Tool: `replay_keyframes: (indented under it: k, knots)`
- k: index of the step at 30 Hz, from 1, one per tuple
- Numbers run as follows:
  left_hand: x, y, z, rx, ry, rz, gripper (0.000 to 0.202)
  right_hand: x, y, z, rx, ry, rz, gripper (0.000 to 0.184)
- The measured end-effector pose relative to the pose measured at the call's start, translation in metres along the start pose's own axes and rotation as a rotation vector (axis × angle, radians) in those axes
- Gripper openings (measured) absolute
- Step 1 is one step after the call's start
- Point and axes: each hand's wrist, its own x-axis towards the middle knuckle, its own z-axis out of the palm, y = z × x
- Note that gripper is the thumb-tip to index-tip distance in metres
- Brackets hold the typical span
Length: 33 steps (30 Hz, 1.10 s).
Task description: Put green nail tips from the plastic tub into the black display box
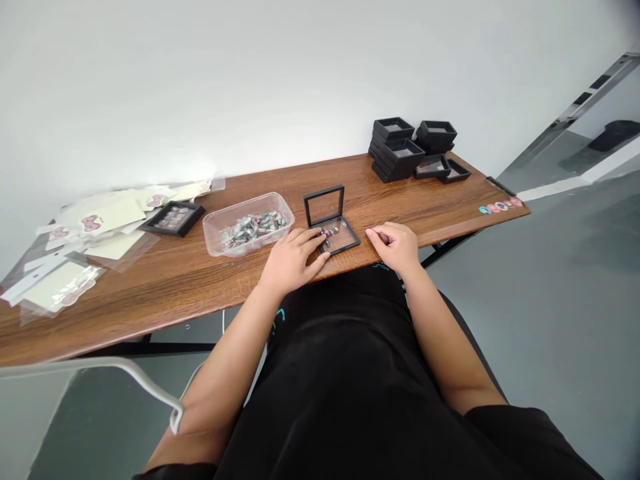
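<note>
A black display frame (351, 231) lies unfolded near the table's front edge, its lid standing upright at the back. Small coloured pieces (330, 232), one of them pink, rest on its clear film. My left hand (295, 260) lies over the frame's left side, fingers stretched out, fingertips at the pieces. To the right of the frame, on the wood, is my right hand (397, 247), its fingers curled and thumb against the index finger; whatever they may hold is hidden. A clear plastic tub (213, 230) of small wrapped pieces (253, 228) sits left of my left hand.
Stacked black frames (397, 157) stand at the back right. Another black frame (175, 219) with pieces inside lies left of the tub, beside a pile of cards and clear bags (110, 217). Round stickers (500, 207) mark the table's right end. A white wall rises behind.
</note>
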Motion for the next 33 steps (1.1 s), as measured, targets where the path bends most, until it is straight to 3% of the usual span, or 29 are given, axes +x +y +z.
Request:
replay_keyframes:
  k: [5, 9, 13, 16, 19, 25, 29, 33]
  knots:
    - [-0.004, 0.007, -0.005, 0.028, 0.03, 0.028, 0.045, -0.001, 0.001, 0.0, 0.001, 0.011, -0.019, 0.035]
    - [-0.04, 0.012, -0.017, 0.09, 0.107, 0.015, 0.047, -0.004, 0.003, 0.003, 0.003, 0.035, -0.021, 0.035]
    - [-0.09, -0.011, -0.042, 0.188, 0.287, -0.236, 0.054, -0.006, 0.006, 0.007, 0.006, 0.058, -0.007, 0.036]
    - [-0.108, -0.041, -0.06, 0.222, 0.323, -0.467, 0.07, -0.007, 0.005, 0.008, 0.004, 0.063, 0.0, 0.036]
    - [-0.107, -0.066, -0.069, 0.17, 0.241, -0.619, 0.072, -0.007, 0.005, 0.008, 0.004, 0.057, -0.002, 0.035]
    - [-0.091, -0.084, -0.07, 0.076, 0.08, -0.754, 0.04, -0.006, 0.004, 0.008, 0.036, 0.051, 0.014, 0.035]
    - [-0.088, -0.08, -0.07, 0.075, 0.105, -0.768, 0.038, -0.006, 0.002, 0.008, 0.107, 0.05, 0.035, 0.034]
    - [-0.091, -0.071, -0.07, 0.09, 0.224, -0.787, 0.038, 0.003, 0.004, 0.002, 0.233, 0.015, 0.028, 0.034]
